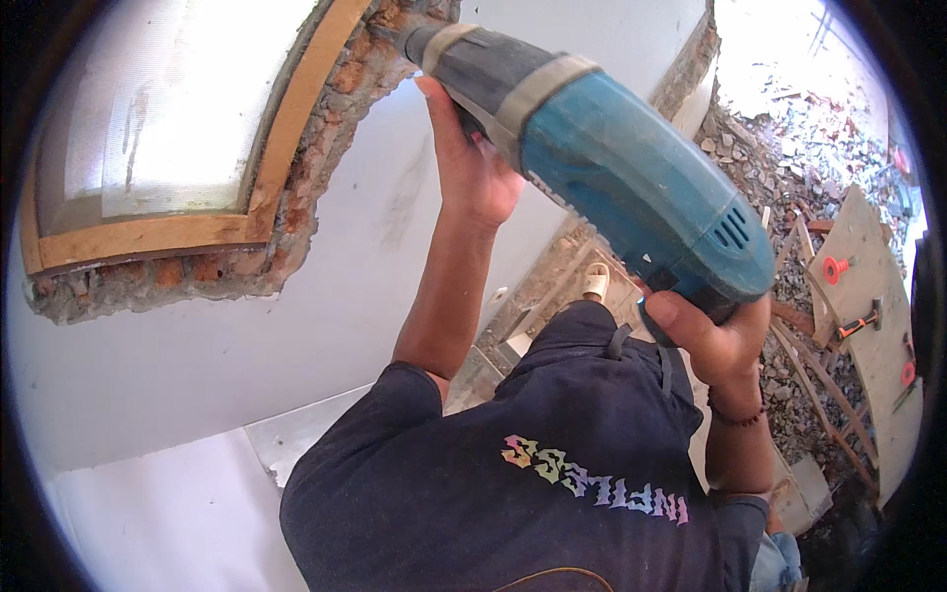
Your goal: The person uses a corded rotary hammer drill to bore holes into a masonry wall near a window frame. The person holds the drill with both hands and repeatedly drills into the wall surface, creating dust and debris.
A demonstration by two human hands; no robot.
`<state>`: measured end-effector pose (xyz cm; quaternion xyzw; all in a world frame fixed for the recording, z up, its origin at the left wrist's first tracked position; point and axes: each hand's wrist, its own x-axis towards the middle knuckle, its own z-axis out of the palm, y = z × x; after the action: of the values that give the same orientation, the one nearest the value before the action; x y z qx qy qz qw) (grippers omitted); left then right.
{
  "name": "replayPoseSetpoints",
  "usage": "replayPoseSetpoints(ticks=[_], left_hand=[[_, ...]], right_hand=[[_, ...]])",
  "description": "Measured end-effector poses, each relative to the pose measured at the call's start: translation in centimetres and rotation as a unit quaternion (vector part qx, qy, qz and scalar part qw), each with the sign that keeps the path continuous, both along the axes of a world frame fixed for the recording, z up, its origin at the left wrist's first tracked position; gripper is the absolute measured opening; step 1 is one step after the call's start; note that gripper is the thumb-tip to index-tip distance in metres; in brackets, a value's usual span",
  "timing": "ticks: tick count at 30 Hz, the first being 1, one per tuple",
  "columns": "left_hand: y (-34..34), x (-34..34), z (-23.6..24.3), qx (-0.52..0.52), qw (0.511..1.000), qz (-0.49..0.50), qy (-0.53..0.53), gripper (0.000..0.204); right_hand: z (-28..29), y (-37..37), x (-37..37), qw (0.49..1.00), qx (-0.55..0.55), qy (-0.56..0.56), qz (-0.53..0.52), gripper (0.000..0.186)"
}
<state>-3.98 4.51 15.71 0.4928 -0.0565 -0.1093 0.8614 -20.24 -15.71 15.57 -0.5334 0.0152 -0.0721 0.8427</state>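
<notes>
A large teal-blue rotary hammer (pixel 631 148) with a dark front housing spans the upper middle of the head view, slanting up to the left. My left hand (pixel 475 173) supports its front part from below, thumb raised along the side; the fingers are partly hidden behind the tool. At the back end, my right hand (pixel 725 340) is wrapped round the rear handle. The tool's nose reaches the broken brick edge (pixel 345 94) beside the wooden window frame (pixel 261 197). Any bit tip is hard to make out against the rubble-coloured masonry.
A pale wall (pixel 335 266) lies below the window. At right, broken bricks and rubble (pixel 779 187) cover the ground. A board (pixel 868 286) there carries a hammer (pixel 858 321) with an orange-and-black handle and orange-red round pieces (pixel 835 269). Wooden strips lean nearby.
</notes>
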Motion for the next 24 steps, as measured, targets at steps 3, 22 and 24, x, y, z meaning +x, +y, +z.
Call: replayPoseSetpoints(ticks=[3, 22, 24], left_hand=[[0.1, 0.3, 0.3, -0.020, 1.000, -0.007, -0.005, 0.077], [-0.8, 2.9, 0.9, 0.073, 0.997, -0.015, -0.014, 0.075], [-1.1, 3.6, 0.6, 0.043, 0.999, -0.026, -0.006, 0.079]], right_hand=[[0.8, -0.4, 0.5, 0.998, -0.040, -0.050, -0.018, 0.091], [-1.5, -2.1, 3.8, 0.998, 0.036, 0.036, -0.048, 0.066], [-1.0, -3.3, 4.9, 0.999, 0.006, 0.027, -0.042, 0.059]])
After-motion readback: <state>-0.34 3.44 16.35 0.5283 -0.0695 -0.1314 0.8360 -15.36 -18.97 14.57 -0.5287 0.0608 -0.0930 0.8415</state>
